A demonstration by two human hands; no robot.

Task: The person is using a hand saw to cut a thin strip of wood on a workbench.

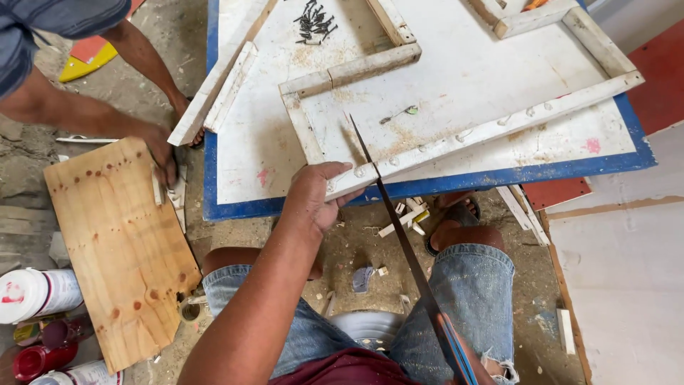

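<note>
- Pressing down, the left hand (317, 196) wraps its fingers over the near end of the long whitewashed wooden batten (491, 128) at the board's front edge.
- The right hand is out of view below; its grip cannot be told. The thin dark hand saw blade (388, 214) rises from there to the batten.
- Red and white paint tins (35, 321) stand capped at lower left, contents unseen.
- The blue-rimmed white board (235, 164) overhangs the gritty floor; a co-worker's hand (160, 150) touches the plywood sheet (121, 249) beside it.

Head camera looks steeply down, close over the white board (456, 78).
</note>
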